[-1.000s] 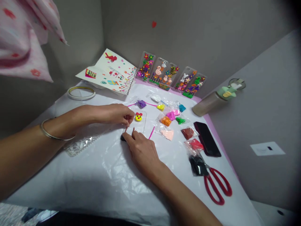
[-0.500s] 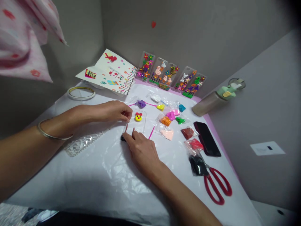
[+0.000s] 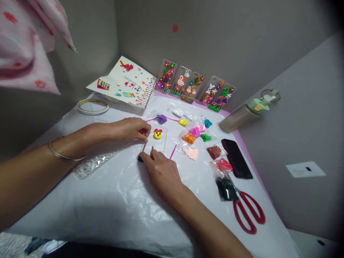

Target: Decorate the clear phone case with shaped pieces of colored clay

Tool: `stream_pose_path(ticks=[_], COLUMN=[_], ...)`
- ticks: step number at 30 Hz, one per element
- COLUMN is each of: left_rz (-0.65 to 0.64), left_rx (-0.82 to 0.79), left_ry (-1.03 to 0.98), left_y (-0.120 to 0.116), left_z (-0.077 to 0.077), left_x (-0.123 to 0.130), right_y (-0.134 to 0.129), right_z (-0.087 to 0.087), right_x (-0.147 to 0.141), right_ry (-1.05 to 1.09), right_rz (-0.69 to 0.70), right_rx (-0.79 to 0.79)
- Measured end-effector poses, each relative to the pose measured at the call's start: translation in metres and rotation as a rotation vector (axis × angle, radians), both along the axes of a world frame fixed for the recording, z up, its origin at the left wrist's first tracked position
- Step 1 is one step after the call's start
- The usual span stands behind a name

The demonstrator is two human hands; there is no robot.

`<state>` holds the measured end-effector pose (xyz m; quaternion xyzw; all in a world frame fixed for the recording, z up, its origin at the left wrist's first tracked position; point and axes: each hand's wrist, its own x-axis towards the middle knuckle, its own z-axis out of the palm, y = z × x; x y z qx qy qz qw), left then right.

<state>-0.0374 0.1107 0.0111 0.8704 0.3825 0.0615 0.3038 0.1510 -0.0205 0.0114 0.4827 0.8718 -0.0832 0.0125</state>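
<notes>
A clear phone case (image 3: pixel 160 144) lies flat on the white covering, bearing a yellow clay face (image 3: pixel 157 134) with red pieces on top. My left hand (image 3: pixel 134 129) is at the case's left edge, fingers curled in a pinch at the upper end of a thin reddish-brown strip (image 3: pixel 144 147). My right hand (image 3: pixel 164 170) rests over the lower part of the case, thumb and index finger apart. Its leftmost fingertip touches down near the strip's lower end, beside a small black piece (image 3: pixel 140 158). The right hand's other fingers are mostly hidden.
Bagged coloured clay, including an orange lump (image 3: pixel 189 138), lies to the right, with a phone (image 3: pixel 237 158) and red-handled scissors (image 3: pixel 249 211). A bottle (image 3: pixel 239 116) and decorated cases (image 3: pixel 185 81) stand behind. A textured clear sheet (image 3: pixel 92 166) lies under my left forearm.
My left hand and wrist have shifted slightly down and to the right, the fingertips now nearer the strip. My right hand stays in place.
</notes>
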Motion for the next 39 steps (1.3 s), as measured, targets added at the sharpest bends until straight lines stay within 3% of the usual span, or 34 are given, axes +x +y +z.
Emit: stream_pose_path(ticks=[5,11,13,18,23,26,30,34,39], left_rz=[-0.016,-0.040,-0.041,-0.015,0.061,0.069,0.051,0.059,0.143], left_rx=[0.004,0.011,0.026,0.089,0.193,0.235,0.270,0.292,0.320], left_ry=[-0.027,-0.050,-0.051,-0.074,-0.131,-0.180,-0.329,-0.416,-0.484], left_y=[0.003,0.003,0.001,-0.002,-0.006,-0.029,-0.084,-0.139,-0.178], left_z=[-0.007,-0.005,-0.003,-0.001,0.013,0.032,0.047,0.038,0.023], left_x=[-0.003,-0.005,-0.006,-0.008,-0.008,-0.009,-0.004,0.006,0.016], right_y=[0.000,-0.002,-0.001,0.009,0.023,0.022,0.005,-0.024,-0.060], right_z=[-0.002,-0.005,-0.005,0.000,-0.001,0.000,0.012,0.025,0.025], right_x=[0.001,0.002,0.005,0.028,0.054,0.055,0.044,0.036,0.034], right_ry=[0.017,0.099,0.252,0.937,1.227,1.376,1.427,1.372,1.325], right_rz=[0.016,0.004,-0.047,-0.315,-0.513,-0.491,-0.343,-0.255,-0.238], right_rx=[0.036,0.037,0.017,-0.131,-0.364,-0.538,-0.720,-0.792,-0.819])
